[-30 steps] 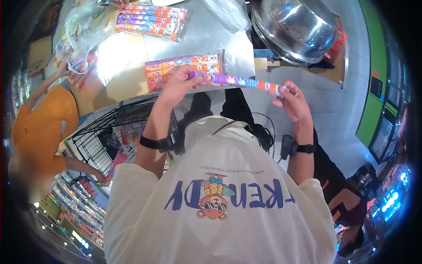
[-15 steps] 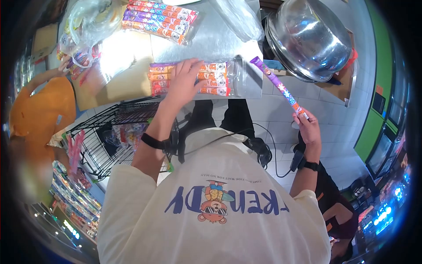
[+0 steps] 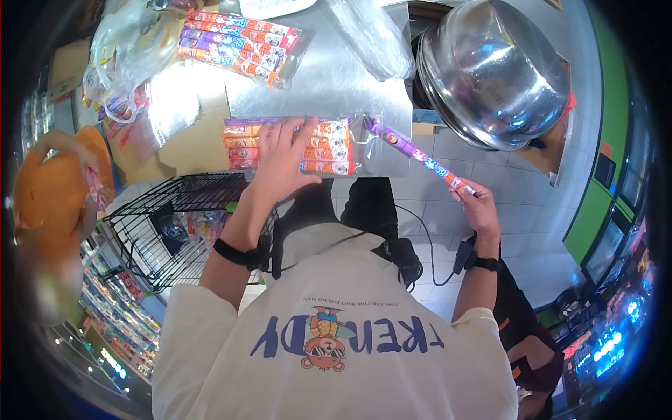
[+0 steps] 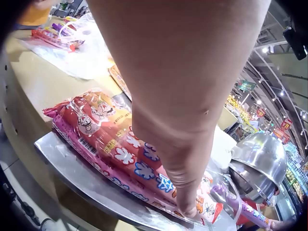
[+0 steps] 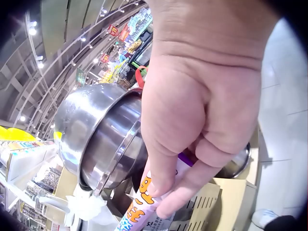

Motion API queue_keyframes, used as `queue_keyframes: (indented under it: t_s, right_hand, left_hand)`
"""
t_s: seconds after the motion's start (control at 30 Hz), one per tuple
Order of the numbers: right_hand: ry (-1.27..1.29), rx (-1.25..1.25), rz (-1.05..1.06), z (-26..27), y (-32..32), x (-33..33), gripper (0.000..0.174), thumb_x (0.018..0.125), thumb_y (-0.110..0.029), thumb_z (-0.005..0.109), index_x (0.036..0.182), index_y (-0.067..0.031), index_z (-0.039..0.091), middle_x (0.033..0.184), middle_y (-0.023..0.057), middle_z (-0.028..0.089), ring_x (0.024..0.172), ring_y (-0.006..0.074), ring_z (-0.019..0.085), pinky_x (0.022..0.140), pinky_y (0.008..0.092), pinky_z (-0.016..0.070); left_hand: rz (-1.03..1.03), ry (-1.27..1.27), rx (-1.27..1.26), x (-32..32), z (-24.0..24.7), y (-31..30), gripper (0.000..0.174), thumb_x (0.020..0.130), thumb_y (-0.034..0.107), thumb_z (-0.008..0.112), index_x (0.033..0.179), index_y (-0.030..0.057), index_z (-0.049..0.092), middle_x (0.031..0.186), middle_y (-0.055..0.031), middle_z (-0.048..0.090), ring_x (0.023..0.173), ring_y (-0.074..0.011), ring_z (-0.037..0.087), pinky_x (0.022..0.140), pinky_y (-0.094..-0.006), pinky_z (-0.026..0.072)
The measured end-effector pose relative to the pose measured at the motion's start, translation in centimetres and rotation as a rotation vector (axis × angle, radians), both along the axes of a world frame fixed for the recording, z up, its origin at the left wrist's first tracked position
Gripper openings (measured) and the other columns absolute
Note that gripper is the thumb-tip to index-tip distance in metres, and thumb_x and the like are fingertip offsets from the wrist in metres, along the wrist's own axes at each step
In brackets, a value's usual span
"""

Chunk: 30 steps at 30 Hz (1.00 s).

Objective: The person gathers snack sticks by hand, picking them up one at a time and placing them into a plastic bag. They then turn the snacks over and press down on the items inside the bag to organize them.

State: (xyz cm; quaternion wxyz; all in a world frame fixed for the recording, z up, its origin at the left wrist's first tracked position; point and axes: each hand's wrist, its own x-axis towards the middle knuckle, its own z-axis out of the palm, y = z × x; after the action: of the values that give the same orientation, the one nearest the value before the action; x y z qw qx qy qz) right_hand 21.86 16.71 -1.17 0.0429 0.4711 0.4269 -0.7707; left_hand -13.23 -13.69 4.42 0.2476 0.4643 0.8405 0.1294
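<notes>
My left hand (image 3: 280,157) rests spread over a clear plastic pack (image 3: 336,145) of long, slim printed stick packets, at the table's near edge. Orange, red and purple wrappers show through the film, and the left wrist view has the thumb down on the pack (image 4: 110,139). Between thumb and fingers, my right hand (image 3: 479,208) pinches the near end of a single purple stick packet (image 3: 418,154). It slants up to the left, its far tip right at the pack's loose plastic end. In the right wrist view the packet (image 5: 137,207) runs down from my fingertips.
A similar pack (image 3: 238,43) lies farther back, near a clear bag (image 3: 129,49) and crumpled plastic film (image 3: 374,38). Large steel bowls (image 3: 504,77) stand stacked at the right. Left of my legs is a black wire cart (image 3: 150,224); a person in orange (image 3: 66,185) stands beyond.
Both hands held the purple stick packet; the left let go and settled on the pack. My right hand swung the packet out right, then brought its far tip left and down toward the pack.
</notes>
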Motion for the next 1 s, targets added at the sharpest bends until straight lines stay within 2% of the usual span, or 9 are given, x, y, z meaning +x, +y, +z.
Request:
queue_keyframes:
  t_s: [0.07, 0.13, 0.23, 0.33, 0.57, 0.67, 0.77, 0.93, 1.0]
  right_hand:
    - [0.016, -0.006, 0.044, -0.6, 0.5, -0.7, 0.027, 0.096, -0.003, 0.064, 0.121, 0.0065, 0.065, 0.106, 0.0154, 0.072, 0.097, 0.0185, 0.07, 0.087, 0.0275, 0.0565]
    - [0.043, -0.001, 0.084, -1.1, 1.4, -1.6, 0.027, 0.096, -0.003, 0.064, 0.121, 0.0063, 0.066, 0.105, 0.0147, 0.072, 0.096, 0.0179, 0.07, 0.087, 0.0274, 0.0565]
    - [-0.044, 0.016, 0.174, -1.2, 1.5, -2.0, 0.027, 0.097, -0.004, 0.063, 0.121, 0.006, 0.066, 0.104, 0.0136, 0.072, 0.095, 0.0171, 0.07, 0.087, 0.0277, 0.0565]
    - [0.079, -0.034, 0.096, -2.0, 1.6, -3.7, 0.028, 0.097, -0.005, 0.063, 0.122, 0.0065, 0.065, 0.107, 0.0139, 0.072, 0.094, 0.0176, 0.07, 0.088, 0.0283, 0.057]
    - [0.099, -0.059, 0.076, -2.6, 1.9, -4.9, 0.028, 0.097, -0.004, 0.063, 0.123, 0.0069, 0.065, 0.108, 0.0152, 0.071, 0.096, 0.019, 0.07, 0.09, 0.0295, 0.0572]
    - [0.159, -0.029, 0.09, -3.3, 1.7, -4.3, 0.027, 0.096, -0.001, 0.062, 0.121, 0.0074, 0.065, 0.111, 0.0167, 0.07, 0.098, 0.0206, 0.07, 0.091, 0.0301, 0.057]
    - [0.13, 0.081, 0.09, -3.7, 1.2, -3.8, 0.025, 0.094, 0.005, 0.062, 0.118, 0.0066, 0.068, 0.113, 0.0195, 0.07, 0.102, 0.0254, 0.069, 0.095, 0.033, 0.0568]
    - [0.258, 0.141, -0.055, -4.6, 0.3, -3.4, 0.024, 0.092, 0.007, 0.063, 0.115, 0.0049, 0.07, 0.124, 0.0229, 0.066, 0.111, 0.0257, 0.065, 0.098, 0.0355, 0.056]
    - [0.216, 0.148, -0.069, -4.9, 0.2, -3.4, 0.024, 0.092, 0.008, 0.063, 0.115, 0.0049, 0.07, 0.125, 0.0232, 0.065, 0.113, 0.0261, 0.065, 0.098, 0.0359, 0.0559]
  left_hand:
    - [-0.006, 0.034, -0.053, 0.5, -0.4, -0.2, 0.107, 0.056, 0.024, 0.094, 0.148, 0.0123, 0.04, 0.139, -0.0105, 0.042, 0.134, -0.0308, 0.039, 0.114, -0.0551, 0.0205]
    - [0.002, 0.054, -0.058, 0.7, -1.0, 0.0, 0.107, 0.056, 0.022, 0.094, 0.148, 0.0133, 0.04, 0.139, -0.0103, 0.042, 0.134, -0.0302, 0.039, 0.114, -0.055, 0.0209]
    - [0.008, 0.086, -0.067, 0.7, -1.4, -0.1, 0.104, 0.057, 0.02, 0.093, 0.146, 0.0149, 0.041, 0.138, -0.0098, 0.043, 0.133, -0.0291, 0.04, 0.114, -0.0544, 0.0217]
    - [0.007, 0.093, -0.082, 1.1, -1.3, -0.4, 0.1, 0.059, 0.02, 0.092, 0.145, 0.0154, 0.042, 0.137, -0.0093, 0.044, 0.132, -0.0285, 0.042, 0.114, -0.0536, 0.0224]
    - [0.015, 0.079, -0.079, 0.8, -1.5, -0.6, 0.101, 0.06, 0.02, 0.092, 0.147, 0.0171, 0.041, 0.139, -0.009, 0.043, 0.133, -0.0287, 0.041, 0.114, -0.0542, 0.0222]
    - [-0.005, 0.082, -0.078, 0.9, -0.5, 0.0, 0.095, 0.065, 0.017, 0.088, 0.148, 0.0185, 0.041, 0.14, -0.0102, 0.041, 0.134, -0.0281, 0.04, 0.113, -0.0556, 0.0216]
    - [-0.001, 0.096, -0.078, 1.2, -0.6, 0.6, 0.099, 0.065, 0.017, 0.088, 0.15, 0.0207, 0.038, 0.141, -0.0109, 0.04, 0.135, -0.0284, 0.039, 0.114, -0.057, 0.0201]
    - [-0.008, 0.057, -0.076, 1.2, -0.8, 0.6, 0.099, 0.066, 0.017, 0.088, 0.151, 0.0172, 0.036, 0.142, -0.0107, 0.04, 0.135, -0.0286, 0.039, 0.113, -0.0577, 0.02]
    - [-0.005, 0.04, -0.087, 1.3, -1.0, 0.4, 0.098, 0.067, 0.017, 0.087, 0.151, 0.0155, 0.036, 0.142, -0.0107, 0.04, 0.135, -0.0288, 0.04, 0.114, -0.0576, 0.0201]
